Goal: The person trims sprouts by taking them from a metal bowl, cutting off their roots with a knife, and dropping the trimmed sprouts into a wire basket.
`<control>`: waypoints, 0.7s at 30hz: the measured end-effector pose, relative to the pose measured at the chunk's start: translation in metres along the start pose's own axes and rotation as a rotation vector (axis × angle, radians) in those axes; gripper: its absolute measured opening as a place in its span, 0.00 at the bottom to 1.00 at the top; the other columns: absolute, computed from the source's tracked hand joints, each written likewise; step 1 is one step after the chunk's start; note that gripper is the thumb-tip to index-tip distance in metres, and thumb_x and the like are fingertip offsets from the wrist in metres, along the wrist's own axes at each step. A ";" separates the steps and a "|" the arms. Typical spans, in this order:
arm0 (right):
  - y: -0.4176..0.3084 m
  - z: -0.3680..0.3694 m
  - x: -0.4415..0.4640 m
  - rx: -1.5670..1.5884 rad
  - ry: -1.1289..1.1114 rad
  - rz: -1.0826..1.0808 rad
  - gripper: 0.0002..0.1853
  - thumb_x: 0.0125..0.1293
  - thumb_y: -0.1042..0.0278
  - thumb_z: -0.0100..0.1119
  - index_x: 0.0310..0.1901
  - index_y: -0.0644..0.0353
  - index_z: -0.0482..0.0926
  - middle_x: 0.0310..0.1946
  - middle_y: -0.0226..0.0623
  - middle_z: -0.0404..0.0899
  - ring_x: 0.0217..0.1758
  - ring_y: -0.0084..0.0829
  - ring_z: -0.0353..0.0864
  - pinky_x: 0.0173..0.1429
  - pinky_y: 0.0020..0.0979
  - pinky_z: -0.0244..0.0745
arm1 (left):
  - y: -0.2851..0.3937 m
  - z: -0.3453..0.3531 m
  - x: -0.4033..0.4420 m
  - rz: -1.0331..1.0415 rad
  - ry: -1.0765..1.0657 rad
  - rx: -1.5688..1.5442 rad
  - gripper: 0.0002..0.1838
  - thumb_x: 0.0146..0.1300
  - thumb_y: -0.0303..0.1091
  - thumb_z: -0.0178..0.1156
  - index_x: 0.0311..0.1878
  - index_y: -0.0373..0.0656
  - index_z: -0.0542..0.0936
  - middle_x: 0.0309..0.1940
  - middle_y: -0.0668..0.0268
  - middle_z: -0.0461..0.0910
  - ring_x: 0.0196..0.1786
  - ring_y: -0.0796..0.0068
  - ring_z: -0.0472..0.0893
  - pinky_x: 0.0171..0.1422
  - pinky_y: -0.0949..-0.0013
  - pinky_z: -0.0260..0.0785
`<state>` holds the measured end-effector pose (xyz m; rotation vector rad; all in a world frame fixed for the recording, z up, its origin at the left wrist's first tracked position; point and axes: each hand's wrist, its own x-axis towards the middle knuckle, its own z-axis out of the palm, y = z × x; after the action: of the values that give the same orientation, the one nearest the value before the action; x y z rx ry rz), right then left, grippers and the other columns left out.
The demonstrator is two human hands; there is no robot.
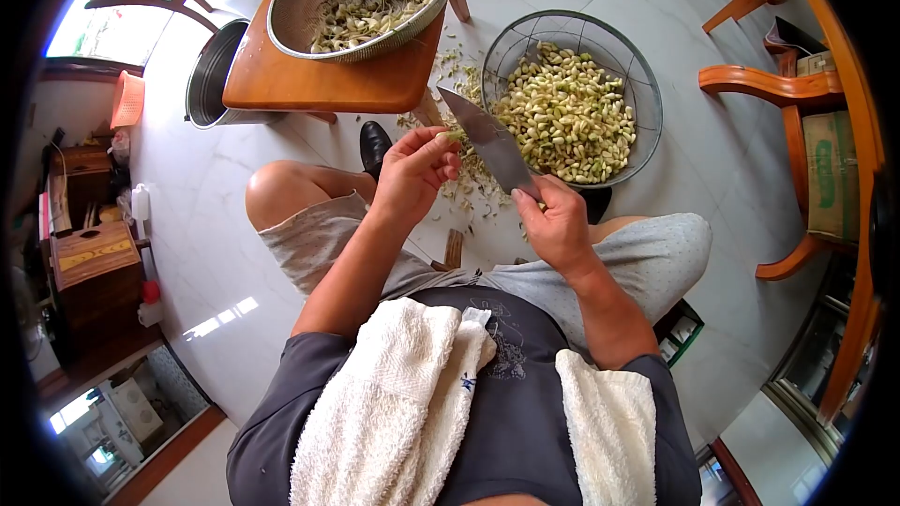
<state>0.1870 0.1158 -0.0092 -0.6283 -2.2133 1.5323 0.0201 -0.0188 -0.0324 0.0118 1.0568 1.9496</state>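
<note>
My right hand point(555, 225) grips a broad kitchen knife point(495, 145), its blade slanting up and to the left. Between the thumb and fingers of my left hand point(417, 169) is a small pale green onion-like bulb point(454, 135), close beside the blade; whether they touch I cannot tell. Just beyond the knife, a wide wire-mesh basket point(647, 136) on the floor holds a heap of trimmed whitish-yellow bulbs point(567, 112). Up and to the left, a metal colander point(292, 7) contains untrimmed bulbs with stringy roots point(375, 9).
The colander rests on a wooden chair seat point(337, 82), with a metal bucket point(208, 80) beside it. Trimmings point(473, 197) litter the tiled floor between my feet. Wooden chairs stand at right, near a cardboard box point(832, 173). A white towel point(384, 394) hangs over my chest.
</note>
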 end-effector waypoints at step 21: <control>0.012 -0.002 -0.001 -0.255 0.019 -0.078 0.10 0.59 0.76 0.57 0.43 0.64 0.80 0.28 0.41 0.76 0.29 0.37 0.78 0.34 0.30 0.71 | -0.012 0.000 0.009 0.079 0.055 0.104 0.06 0.64 0.28 0.58 0.41 0.37 0.76 0.30 0.65 0.76 0.29 0.78 0.72 0.34 0.76 0.66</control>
<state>0.1907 0.1199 -0.0195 -0.6190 -2.4094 1.2119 0.0237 -0.0096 -0.0438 0.0587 1.2092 1.9738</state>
